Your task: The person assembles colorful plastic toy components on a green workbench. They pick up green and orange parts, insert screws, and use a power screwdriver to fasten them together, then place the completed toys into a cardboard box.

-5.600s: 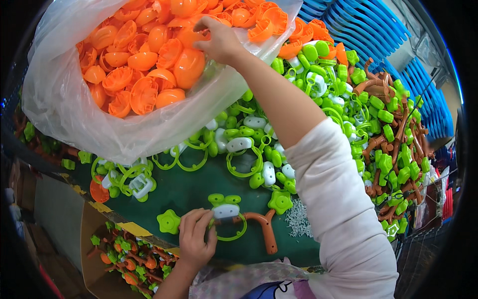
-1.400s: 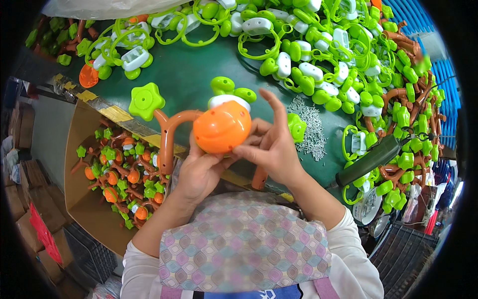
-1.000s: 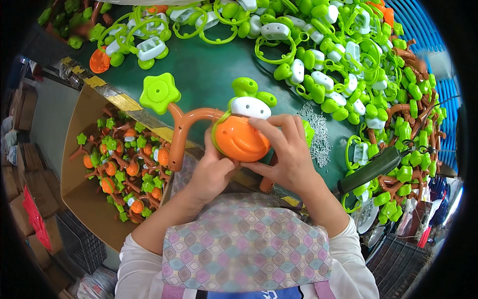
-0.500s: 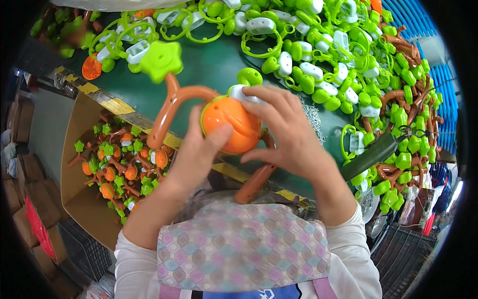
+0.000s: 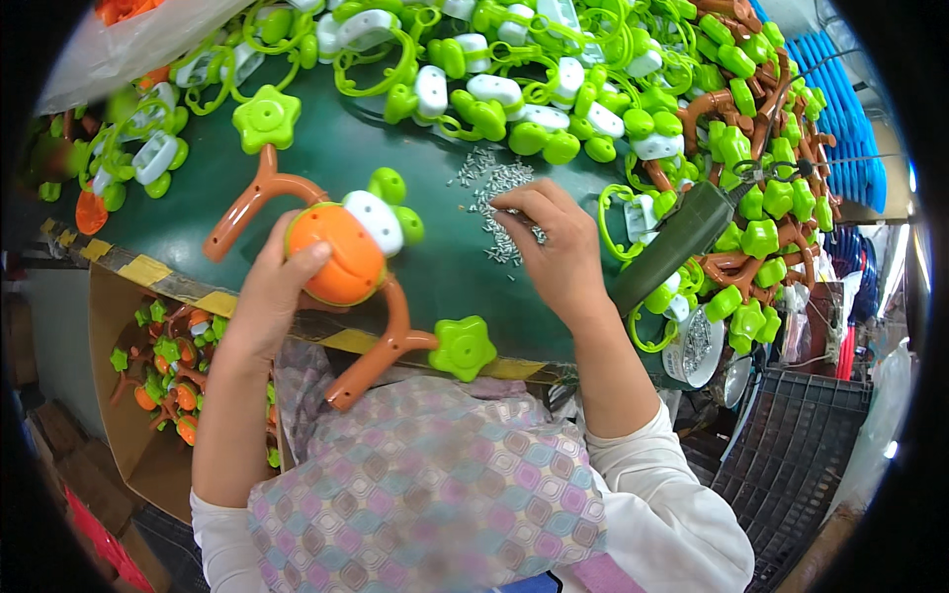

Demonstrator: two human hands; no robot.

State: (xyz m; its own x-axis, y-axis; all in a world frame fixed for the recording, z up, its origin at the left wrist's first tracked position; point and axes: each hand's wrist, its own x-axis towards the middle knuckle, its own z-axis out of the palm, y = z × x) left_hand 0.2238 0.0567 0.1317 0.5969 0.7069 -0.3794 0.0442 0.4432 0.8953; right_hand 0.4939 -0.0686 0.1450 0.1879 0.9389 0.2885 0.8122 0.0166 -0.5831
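Observation:
My left hand [image 5: 269, 287] is closed round the left side of a plastic toy [image 5: 341, 255], thumb pressed on its orange, mouth-like face. The toy has a white eye piece with green knobs, brown branch-shaped limbs on both sides, and green stars on two limb ends. To the right, my right hand [image 5: 556, 247] reaches to a heap of small silver screws [image 5: 502, 188] on the green worktop [image 5: 445, 287]. Thumb and forefinger are pinched together at the heap's edge; whatever lies between them is too small to make out. A dark green power screwdriver [image 5: 672, 247] is beside my right wrist.
Green rings with white eye pieces [image 5: 494, 91] are piled along the back. Brown branches with green stars [image 5: 761, 237] crowd the right side. At the lower left stands a cardboard box [image 5: 119, 395] of similar toys. A white tub [image 5: 697, 346] holds more screws.
My right hand has let go of the toy and moved to the screws. My left hand has carried the toy leftward, and its face has turned, showing the second star.

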